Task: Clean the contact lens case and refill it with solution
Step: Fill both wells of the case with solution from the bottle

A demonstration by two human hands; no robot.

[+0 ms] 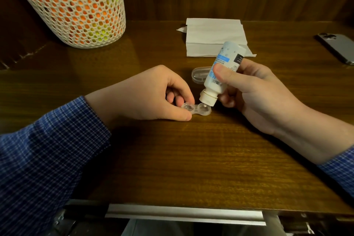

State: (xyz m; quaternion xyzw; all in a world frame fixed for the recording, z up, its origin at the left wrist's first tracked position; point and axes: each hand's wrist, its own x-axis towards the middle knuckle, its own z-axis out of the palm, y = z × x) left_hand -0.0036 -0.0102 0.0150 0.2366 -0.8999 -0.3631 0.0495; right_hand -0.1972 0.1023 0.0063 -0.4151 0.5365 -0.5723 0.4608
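- Bottle [220,72] hangs nozzle-down, tilted, its tip just over the right-hand well of the lens case [195,109].
- Lens case lies flat on the table [172,159], long axis running left to right.
- Left hand [153,94] pinches the case's left well, steadying it.
- Right hand [254,92] wraps the bottle, thumb across its label.
- Left well is partly under the fingers; filling it likely means shifting the nozzle left.
- Clear lid [199,75] sits just behind the bottle; folded tissue [214,34] lies farther back, phone [337,48] far right.
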